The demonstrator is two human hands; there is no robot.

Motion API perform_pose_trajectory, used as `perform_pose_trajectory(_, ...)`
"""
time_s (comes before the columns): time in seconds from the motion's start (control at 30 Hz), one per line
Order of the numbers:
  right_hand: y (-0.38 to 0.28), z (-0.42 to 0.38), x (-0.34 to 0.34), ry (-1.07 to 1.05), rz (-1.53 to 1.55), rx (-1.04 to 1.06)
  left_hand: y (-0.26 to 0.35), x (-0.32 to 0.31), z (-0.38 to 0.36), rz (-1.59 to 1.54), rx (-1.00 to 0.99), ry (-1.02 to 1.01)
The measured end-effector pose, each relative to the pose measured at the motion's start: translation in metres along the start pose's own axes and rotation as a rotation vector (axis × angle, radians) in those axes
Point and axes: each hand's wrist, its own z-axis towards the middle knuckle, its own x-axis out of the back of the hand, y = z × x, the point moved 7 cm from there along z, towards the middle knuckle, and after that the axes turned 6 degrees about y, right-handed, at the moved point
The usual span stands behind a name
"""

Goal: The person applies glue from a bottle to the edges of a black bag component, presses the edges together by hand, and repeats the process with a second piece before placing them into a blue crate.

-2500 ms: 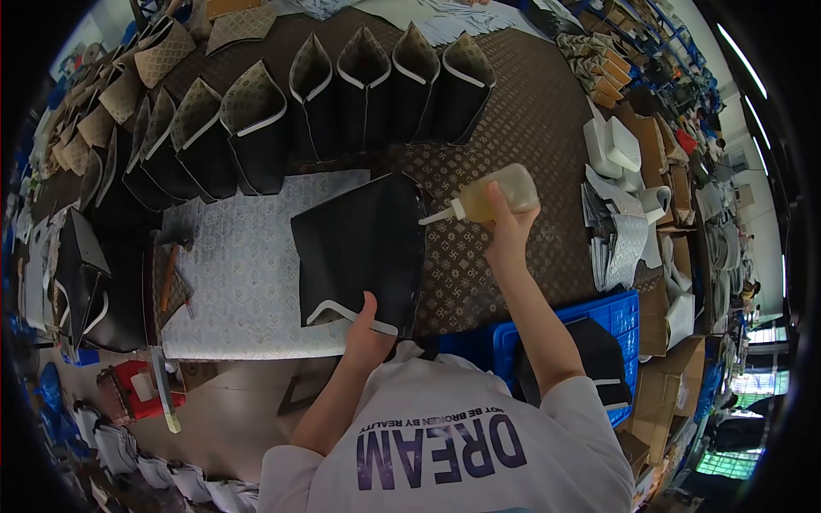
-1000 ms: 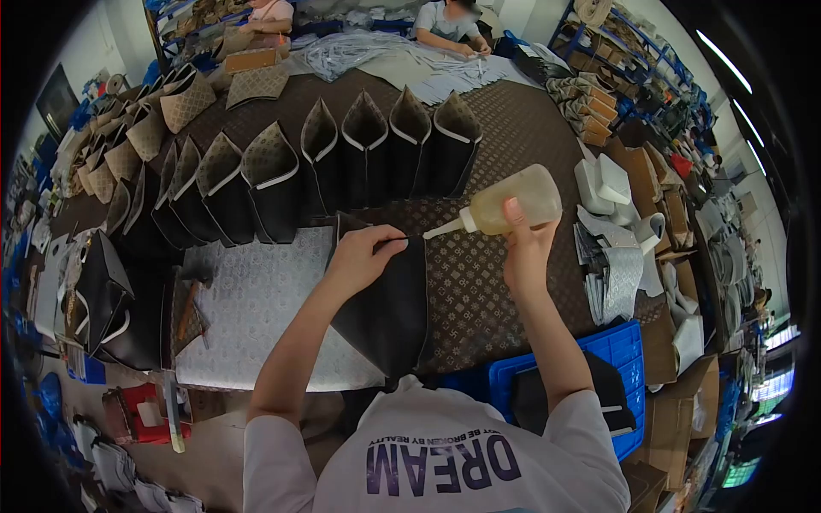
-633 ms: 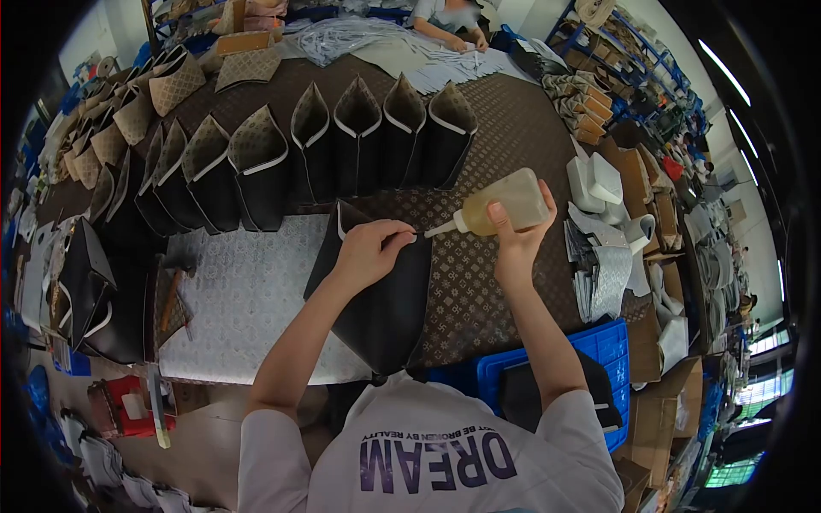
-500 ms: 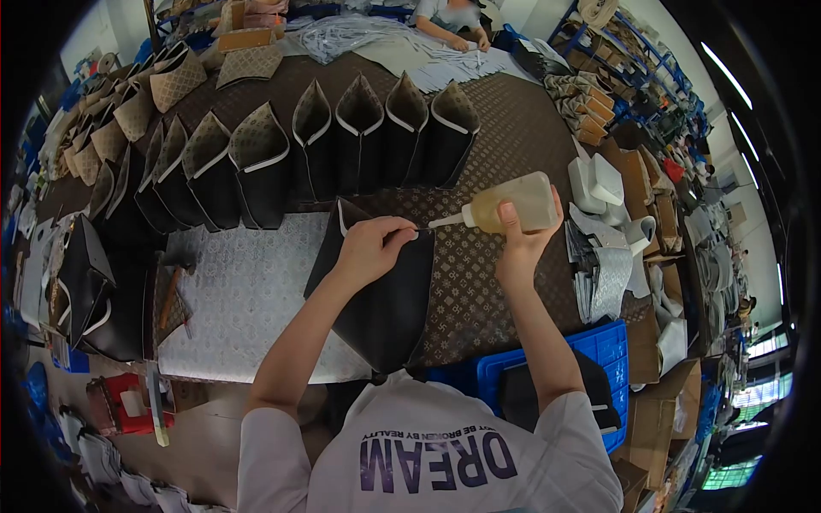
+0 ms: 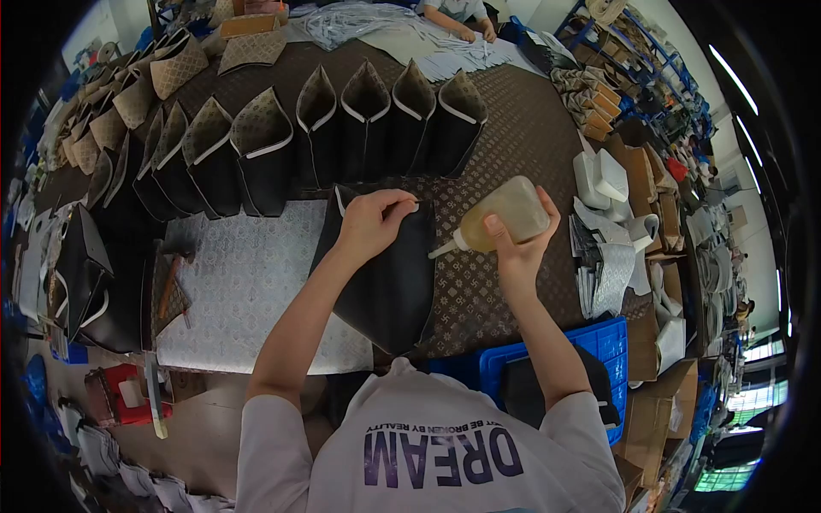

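My right hand [image 5: 523,248] is wrapped round a translucent squeeze bottle [image 5: 518,208] of yellowish liquid. Its thin nozzle tilts down to the left, close to the right side of a black bag body [image 5: 386,291]. This bag lies in front of me, its narrow end towards my chest. At its far edge, my left hand [image 5: 374,224] is closed in a pinch on the bag's rim, and a small pale bit shows at the fingertips. Beyond stand several black open-topped bag bodies [image 5: 261,175] with patterned linings and white-edged rims.
A silvery patterned sheet [image 5: 248,291] covers the table on the left, with a hammer [image 5: 171,284] at its edge. A blue crate [image 5: 492,376] stands near my right arm. White containers [image 5: 599,179] are on the right. Another person's hands [image 5: 477,32] work at the far side.
The bottle has tipped further down, its nozzle moving from beside my left fingertips to the bag's right side. My left hand keeps its pinch on the rim.
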Motion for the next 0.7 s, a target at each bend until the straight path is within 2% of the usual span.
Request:
perform_pose_trajectory(0.3,0.008,-0.039,0.011,-0.002,-0.031,0.012,-0.015,0.018,0.018,0.018,-0.031,0.165)
perform_pose_trajectory(0.43,0.008,-0.054,0.016,0.038,-0.073,0.001,-0.022,0.022,0.022,0.036,0.017,0.17)
perform_pose_trajectory(0.53,0.011,-0.066,0.02,0.047,-0.104,0.099,-0.022,0.025,0.024,0.006,-0.047,0.251)
perform_pose_trajectory(0.7,0.009,-0.088,0.021,0.008,-0.198,0.174,-0.032,0.028,0.03,0.019,0.016,0.221)
